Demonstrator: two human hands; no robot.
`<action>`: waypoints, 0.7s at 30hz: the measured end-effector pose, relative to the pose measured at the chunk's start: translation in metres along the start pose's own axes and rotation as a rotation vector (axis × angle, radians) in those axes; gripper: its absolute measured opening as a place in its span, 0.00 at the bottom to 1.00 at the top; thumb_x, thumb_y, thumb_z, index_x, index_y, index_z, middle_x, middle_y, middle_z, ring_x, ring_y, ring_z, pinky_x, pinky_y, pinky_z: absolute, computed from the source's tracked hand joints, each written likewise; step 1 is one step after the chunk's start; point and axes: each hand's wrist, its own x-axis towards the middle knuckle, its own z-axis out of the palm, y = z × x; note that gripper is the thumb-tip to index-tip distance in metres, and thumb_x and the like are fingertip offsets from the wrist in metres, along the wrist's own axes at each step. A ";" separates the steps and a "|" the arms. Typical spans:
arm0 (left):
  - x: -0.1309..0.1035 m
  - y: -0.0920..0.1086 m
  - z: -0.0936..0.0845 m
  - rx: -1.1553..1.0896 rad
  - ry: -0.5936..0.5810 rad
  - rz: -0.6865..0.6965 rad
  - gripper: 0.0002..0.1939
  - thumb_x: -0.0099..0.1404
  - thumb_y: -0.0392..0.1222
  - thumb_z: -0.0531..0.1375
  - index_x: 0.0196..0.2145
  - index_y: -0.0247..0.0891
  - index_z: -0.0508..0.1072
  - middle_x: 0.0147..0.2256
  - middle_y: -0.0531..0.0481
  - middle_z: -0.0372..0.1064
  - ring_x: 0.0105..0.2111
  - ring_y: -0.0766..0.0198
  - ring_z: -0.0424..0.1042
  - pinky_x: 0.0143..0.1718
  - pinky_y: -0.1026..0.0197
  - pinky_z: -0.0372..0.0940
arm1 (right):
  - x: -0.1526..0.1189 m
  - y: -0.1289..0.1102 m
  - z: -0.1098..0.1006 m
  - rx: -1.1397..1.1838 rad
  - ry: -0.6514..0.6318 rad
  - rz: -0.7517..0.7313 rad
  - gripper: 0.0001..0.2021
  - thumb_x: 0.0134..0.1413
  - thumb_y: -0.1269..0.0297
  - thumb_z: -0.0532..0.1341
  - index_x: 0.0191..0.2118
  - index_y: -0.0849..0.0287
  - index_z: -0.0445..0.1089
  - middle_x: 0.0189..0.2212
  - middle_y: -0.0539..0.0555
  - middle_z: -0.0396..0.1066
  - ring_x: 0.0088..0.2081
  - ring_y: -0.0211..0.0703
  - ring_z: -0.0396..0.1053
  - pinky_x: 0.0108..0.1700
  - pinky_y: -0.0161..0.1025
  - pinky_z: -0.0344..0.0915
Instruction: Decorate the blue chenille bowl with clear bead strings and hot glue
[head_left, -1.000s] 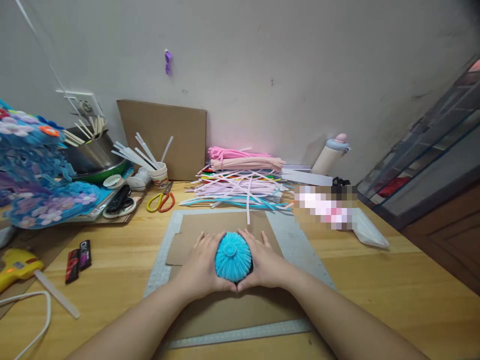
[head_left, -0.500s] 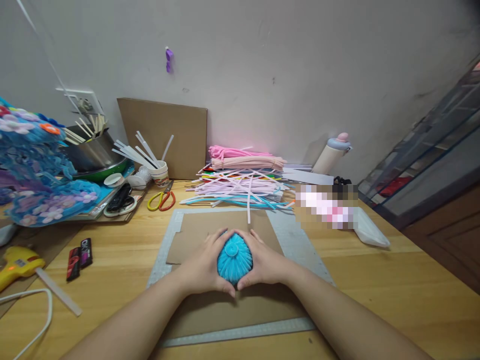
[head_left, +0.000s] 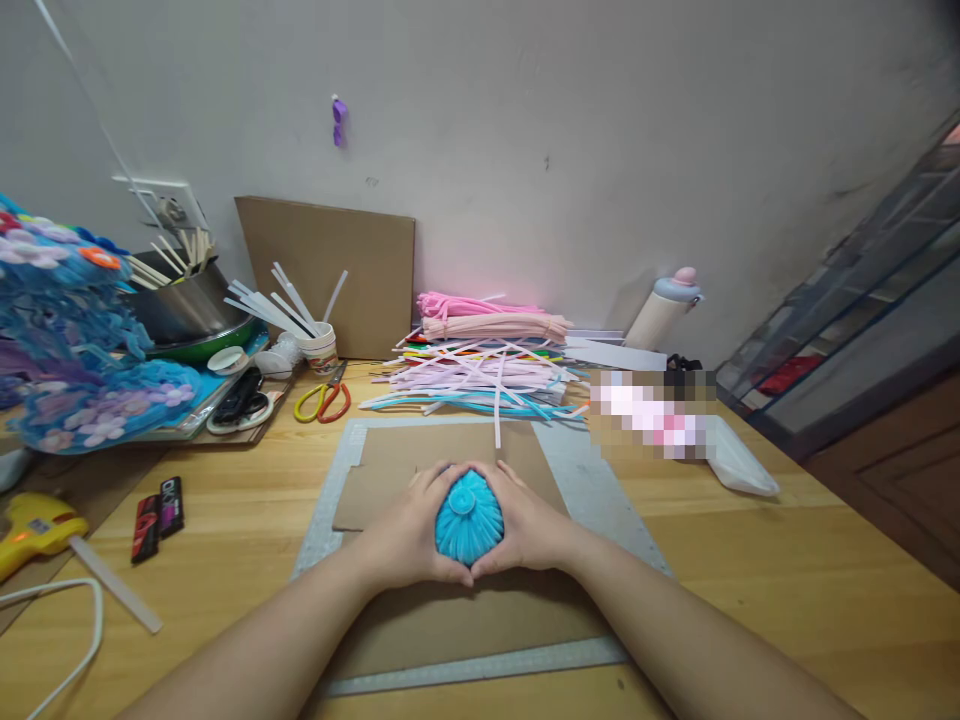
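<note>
the left hand (head_left: 405, 528) and right hand (head_left: 538, 528) are cupped firmly around opposite sides of the blue fluted ball (head_left: 470, 532), neither nearer, its roundish body showing no clear long axis, over brown cardboard (head_left: 480, 635) and a grey mat (head_left: 600, 490) on the wooden counter (head_left: 757, 570) before a wall (head_left: 480, 150).

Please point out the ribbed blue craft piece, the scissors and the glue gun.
Ribbed blue craft piece (head_left: 470, 528), head view: ribbed side.
Scissors (head_left: 331, 386), head view: near the pivot.
Glue gun (head_left: 58, 524), head view: yellow body.

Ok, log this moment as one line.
left hand: cupping blue ball | right hand: cupping its opposite side | below: cardboard on mat | beyond: scissors, pile of strips
</note>
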 end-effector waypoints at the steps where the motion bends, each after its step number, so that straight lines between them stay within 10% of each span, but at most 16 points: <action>1: 0.000 0.001 0.000 0.000 0.007 0.001 0.60 0.37 0.61 0.70 0.63 0.45 0.48 0.61 0.38 0.50 0.60 0.44 0.52 0.58 0.43 0.53 | 0.000 0.000 -0.001 0.017 0.001 -0.002 0.55 0.27 0.46 0.72 0.63 0.55 0.46 0.60 0.61 0.56 0.62 0.60 0.51 0.64 0.61 0.32; 5: -0.001 0.003 -0.002 0.006 0.048 -0.001 0.58 0.40 0.63 0.68 0.63 0.45 0.49 0.62 0.38 0.48 0.61 0.43 0.50 0.59 0.42 0.52 | -0.001 0.001 -0.005 0.117 0.017 -0.022 0.56 0.29 0.47 0.72 0.64 0.55 0.44 0.62 0.63 0.52 0.62 0.58 0.50 0.63 0.56 0.45; 10: -0.001 0.003 -0.001 0.026 0.037 0.008 0.56 0.41 0.62 0.68 0.63 0.47 0.49 0.62 0.39 0.48 0.61 0.43 0.51 0.58 0.41 0.53 | -0.001 0.006 -0.004 0.012 -0.038 -0.029 0.58 0.31 0.44 0.70 0.66 0.55 0.41 0.64 0.63 0.48 0.65 0.60 0.44 0.64 0.62 0.28; 18: -0.001 0.003 -0.008 0.164 0.022 0.026 0.61 0.41 0.67 0.65 0.66 0.43 0.42 0.66 0.33 0.38 0.64 0.40 0.40 0.61 0.36 0.42 | -0.004 0.004 -0.010 -0.020 -0.034 0.008 0.60 0.32 0.38 0.67 0.67 0.59 0.37 0.66 0.67 0.40 0.67 0.62 0.35 0.63 0.64 0.26; 21: -0.009 0.004 -0.021 0.343 0.061 -0.040 0.63 0.40 0.68 0.64 0.66 0.39 0.42 0.66 0.33 0.36 0.65 0.41 0.36 0.62 0.35 0.35 | -0.007 -0.010 -0.012 -0.028 0.116 -0.033 0.49 0.46 0.38 0.59 0.67 0.57 0.37 0.67 0.64 0.39 0.67 0.58 0.33 0.64 0.62 0.31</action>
